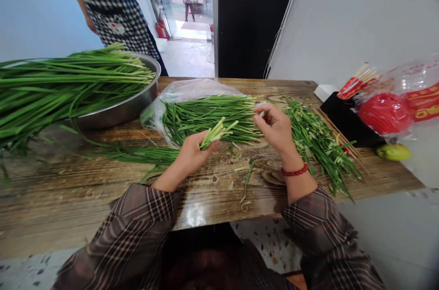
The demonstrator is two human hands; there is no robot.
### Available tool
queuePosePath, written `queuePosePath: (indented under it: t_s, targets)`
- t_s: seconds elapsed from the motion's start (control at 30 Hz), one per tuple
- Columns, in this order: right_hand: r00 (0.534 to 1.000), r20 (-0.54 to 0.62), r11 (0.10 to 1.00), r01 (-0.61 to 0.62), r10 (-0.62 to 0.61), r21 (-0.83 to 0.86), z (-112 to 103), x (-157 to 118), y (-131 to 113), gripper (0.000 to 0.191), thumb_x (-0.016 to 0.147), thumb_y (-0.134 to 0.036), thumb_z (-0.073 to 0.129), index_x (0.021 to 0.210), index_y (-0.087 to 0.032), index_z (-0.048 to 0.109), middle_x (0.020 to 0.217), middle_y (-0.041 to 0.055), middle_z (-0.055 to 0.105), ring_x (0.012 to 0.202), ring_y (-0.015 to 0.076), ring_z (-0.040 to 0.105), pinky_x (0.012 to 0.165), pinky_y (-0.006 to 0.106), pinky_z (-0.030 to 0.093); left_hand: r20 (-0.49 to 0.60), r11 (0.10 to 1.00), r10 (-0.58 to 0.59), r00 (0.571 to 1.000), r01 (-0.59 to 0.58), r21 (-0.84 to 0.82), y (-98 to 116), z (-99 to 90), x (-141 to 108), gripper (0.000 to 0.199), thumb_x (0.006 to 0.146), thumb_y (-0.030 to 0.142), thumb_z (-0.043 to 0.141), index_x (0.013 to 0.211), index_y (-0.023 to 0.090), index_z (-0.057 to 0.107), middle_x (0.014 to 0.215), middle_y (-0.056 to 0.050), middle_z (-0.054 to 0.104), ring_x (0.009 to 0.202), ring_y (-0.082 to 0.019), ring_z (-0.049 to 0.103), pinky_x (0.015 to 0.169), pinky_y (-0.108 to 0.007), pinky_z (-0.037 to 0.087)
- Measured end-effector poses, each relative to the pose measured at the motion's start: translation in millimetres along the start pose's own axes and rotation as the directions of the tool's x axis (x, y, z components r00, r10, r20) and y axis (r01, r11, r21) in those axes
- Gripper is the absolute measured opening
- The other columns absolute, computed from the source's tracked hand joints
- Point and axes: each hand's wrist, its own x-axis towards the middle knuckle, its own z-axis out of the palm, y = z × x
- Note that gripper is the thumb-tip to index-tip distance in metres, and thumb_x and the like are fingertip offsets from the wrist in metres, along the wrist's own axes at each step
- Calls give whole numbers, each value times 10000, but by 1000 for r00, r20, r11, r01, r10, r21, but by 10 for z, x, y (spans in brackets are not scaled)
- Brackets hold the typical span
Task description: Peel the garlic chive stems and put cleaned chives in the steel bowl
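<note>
My left hand (192, 155) is closed round a bunch of garlic chives (216, 133), its pale cut ends pointing right and its green leaves trailing left over the table. My right hand (277, 131) is raised to the right of the bunch with thumb and forefinger pinched. Something small and whitish shows at the fingertips, too small to name. Between and behind my hands, a pile of chives (209, 116) lies on a clear plastic bag (187, 88). Beside my right wrist is a heap of loose trimmed leaves (310, 136).
A metal basin (128, 104) heaped with chives (92, 75) stands at the left. At the right are thin sticks (343, 141), a black holder (350, 118), a red bundle in plastic (386, 114) and a yellow-green fruit (393, 152). A person in a checked apron (116, 11) stands behind the table.
</note>
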Motion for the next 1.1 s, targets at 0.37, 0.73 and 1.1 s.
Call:
queuePosePath:
  t_s: [0.37,0.73,1.1]
  targets:
    - [924,192,943,325,-332,69,77,-17,-56,180,865,-282,644,1031,-214,662,982,66,668,868,178,602,802,340,495,124,976,-19,992,-8,219,-61,16,-41,266,704,96,489,888,175,663,850,-42,709,790,-191,641,698,-261,446]
    - [983,41,840,-174,178,514,208,-25,-13,231,821,-424,661,768,-199,644,690,-21,607,629,101,540,605,238,460,165,919,140,976,-190,344,-59,0,-67,279,730,107,538,968,177,665,893,-71,721,824,-228,660,712,-299,454]
    - [983,67,971,-177,168,158,2,79,269,259,862,-420,570,782,-191,661,695,-1,641,634,119,545,618,259,429,-371,937,253,893,-130,325,-18,-223,-32,136,830,265,624,940,190,656,845,-37,712,724,-163,646,665,-277,479]
